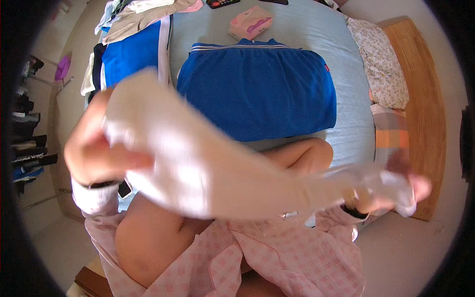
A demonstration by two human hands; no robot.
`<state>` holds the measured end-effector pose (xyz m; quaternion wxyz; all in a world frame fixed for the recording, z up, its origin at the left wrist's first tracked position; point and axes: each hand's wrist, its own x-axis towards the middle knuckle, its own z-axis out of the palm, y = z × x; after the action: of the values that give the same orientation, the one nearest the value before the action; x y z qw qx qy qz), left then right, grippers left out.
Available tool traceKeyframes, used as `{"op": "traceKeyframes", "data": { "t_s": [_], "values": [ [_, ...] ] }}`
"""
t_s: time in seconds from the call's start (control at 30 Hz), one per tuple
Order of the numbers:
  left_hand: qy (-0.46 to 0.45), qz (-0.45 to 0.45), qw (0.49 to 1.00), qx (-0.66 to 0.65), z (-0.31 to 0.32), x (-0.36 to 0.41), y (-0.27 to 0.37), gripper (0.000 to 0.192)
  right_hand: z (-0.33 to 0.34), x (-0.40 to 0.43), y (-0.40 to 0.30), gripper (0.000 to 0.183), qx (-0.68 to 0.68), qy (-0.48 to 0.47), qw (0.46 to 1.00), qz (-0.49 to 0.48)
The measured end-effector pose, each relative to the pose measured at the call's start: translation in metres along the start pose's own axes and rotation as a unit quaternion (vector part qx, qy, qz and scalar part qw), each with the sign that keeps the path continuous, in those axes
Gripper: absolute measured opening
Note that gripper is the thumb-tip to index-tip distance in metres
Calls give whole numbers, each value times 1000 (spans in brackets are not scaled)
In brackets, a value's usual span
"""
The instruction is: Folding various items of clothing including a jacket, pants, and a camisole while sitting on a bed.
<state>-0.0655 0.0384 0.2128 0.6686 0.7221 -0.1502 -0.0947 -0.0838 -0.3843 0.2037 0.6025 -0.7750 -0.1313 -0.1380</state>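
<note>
A pale, whitish garment [193, 163], blurred by motion, stretches between my two hands above my crossed legs. At the left, my left hand [100, 144] grips one end, its thumb lying over the cloth. My right hand [393, 189] holds the other end, bunched and narrow, out to the right. What kind of garment it is, I cannot tell. Beyond it, a folded blue garment [259, 89] with a white-striped waistband lies flat on the bed; the pale cloth covers part of its lower left corner in view.
A light blue bed sheet [349, 144] spreads beneath. Piled clothes [133, 48] lie at the back left. A pink tissue pack [251, 22] sits behind the blue garment. A floral pillow [382, 63] rests against the wooden headboard [419, 85]. Hanging clothes [29, 148] line the far left.
</note>
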Motion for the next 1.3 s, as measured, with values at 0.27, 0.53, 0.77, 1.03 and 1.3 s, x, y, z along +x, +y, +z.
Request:
{"op": "traceKeyframes", "data": {
  "t_s": [0.27,0.53,0.77,1.03,1.3],
  "values": [
    [-105,55,969,216,-39,51,-93,24,76,62,53,9,-257,-191,945,64],
    [53,75,953,289,-54,51,-95,25,54,59,78,7,-231,-16,973,-17],
    [371,287,856,214,-49,47,-75,18,24,46,49,70,28,-16,988,149],
    [-18,66,988,-140,-42,22,-51,78,19,37,21,77,134,-176,966,-136],
    [-231,329,915,-10,-60,14,-15,102,-18,27,0,70,59,-259,916,-302]
  ]
}}
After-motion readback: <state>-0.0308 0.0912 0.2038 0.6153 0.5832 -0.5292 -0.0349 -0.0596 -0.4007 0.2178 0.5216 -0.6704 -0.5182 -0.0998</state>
